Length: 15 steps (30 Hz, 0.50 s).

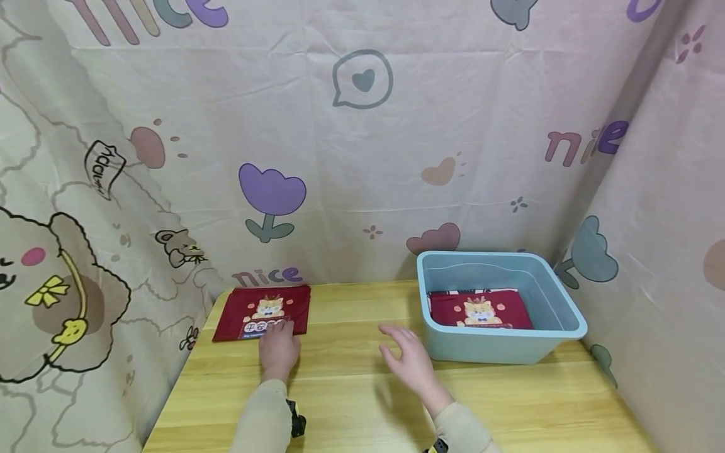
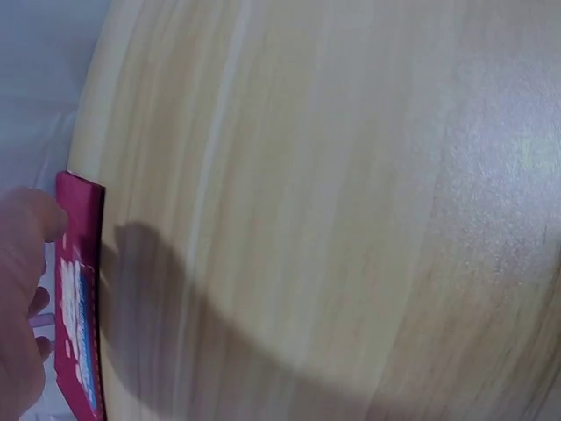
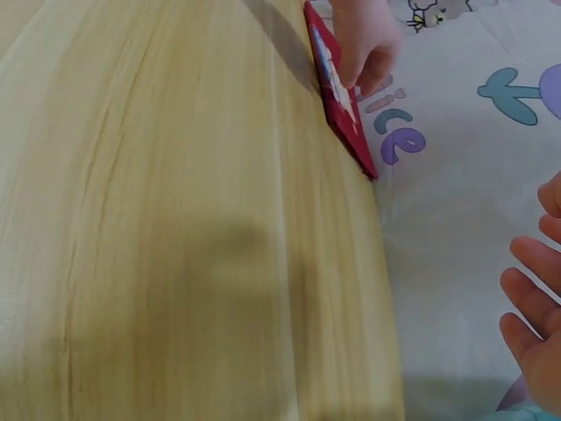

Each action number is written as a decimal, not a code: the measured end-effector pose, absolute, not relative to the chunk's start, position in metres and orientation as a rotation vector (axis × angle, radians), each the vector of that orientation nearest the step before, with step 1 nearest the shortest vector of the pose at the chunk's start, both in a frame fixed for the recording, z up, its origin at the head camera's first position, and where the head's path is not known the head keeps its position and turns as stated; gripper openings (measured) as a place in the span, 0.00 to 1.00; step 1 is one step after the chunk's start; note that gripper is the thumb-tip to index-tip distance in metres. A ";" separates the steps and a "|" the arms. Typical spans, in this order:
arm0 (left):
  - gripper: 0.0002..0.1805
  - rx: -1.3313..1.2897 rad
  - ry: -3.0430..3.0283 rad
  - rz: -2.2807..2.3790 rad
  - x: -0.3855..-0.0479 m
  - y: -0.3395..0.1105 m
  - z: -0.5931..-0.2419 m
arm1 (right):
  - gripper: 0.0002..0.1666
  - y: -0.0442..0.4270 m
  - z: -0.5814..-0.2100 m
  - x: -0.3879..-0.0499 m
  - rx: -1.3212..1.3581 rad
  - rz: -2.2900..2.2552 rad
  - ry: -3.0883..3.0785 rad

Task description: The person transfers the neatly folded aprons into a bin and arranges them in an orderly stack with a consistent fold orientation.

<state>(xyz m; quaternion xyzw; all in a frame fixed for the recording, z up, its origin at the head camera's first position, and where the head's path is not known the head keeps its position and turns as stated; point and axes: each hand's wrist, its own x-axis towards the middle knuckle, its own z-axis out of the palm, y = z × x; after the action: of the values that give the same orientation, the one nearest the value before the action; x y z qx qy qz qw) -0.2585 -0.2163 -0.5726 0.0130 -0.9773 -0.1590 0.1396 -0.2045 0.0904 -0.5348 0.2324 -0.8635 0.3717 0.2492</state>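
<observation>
A flat red packet [image 1: 235, 314] with a cartoon animal print lies at the table's back left corner. My left hand [image 1: 279, 351] reaches over its front edge, fingertips at the printed label; in the left wrist view the fingers [image 2: 22, 224] bend loosely over the packet [image 2: 83, 219]. My right hand [image 1: 412, 365] hovers above the table left of a light blue tub [image 1: 481, 347], fingers spread and holding nothing. Inside the tub lies a similar red packet [image 1: 444, 309]. The right wrist view shows the right hand's loose fingers [image 3: 530, 294] at its edge.
The wooden table [image 1: 351, 402] carries the tub at its back right. A patterned curtain [image 1: 362, 157] hangs behind the table and along both sides. Dark bands with small devices [image 1: 297, 419] sit on both wrists.
</observation>
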 end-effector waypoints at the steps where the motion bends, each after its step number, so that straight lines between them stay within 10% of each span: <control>1: 0.19 0.031 -2.823 -0.452 -0.258 -0.216 -0.573 | 0.23 0.090 -0.536 -0.204 0.632 1.015 -2.352; 15: 0.21 0.017 -3.049 -0.444 -0.262 -0.220 -0.586 | 0.22 0.097 -0.545 -0.203 0.621 1.014 -2.336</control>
<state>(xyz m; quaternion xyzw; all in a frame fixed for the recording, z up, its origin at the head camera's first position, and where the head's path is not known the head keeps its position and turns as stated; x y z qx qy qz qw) -0.2622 -0.2196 -0.5859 0.0055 -0.9891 -0.1441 0.0301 -0.2031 0.0967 -0.5445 0.2290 -0.8613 0.3737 0.2571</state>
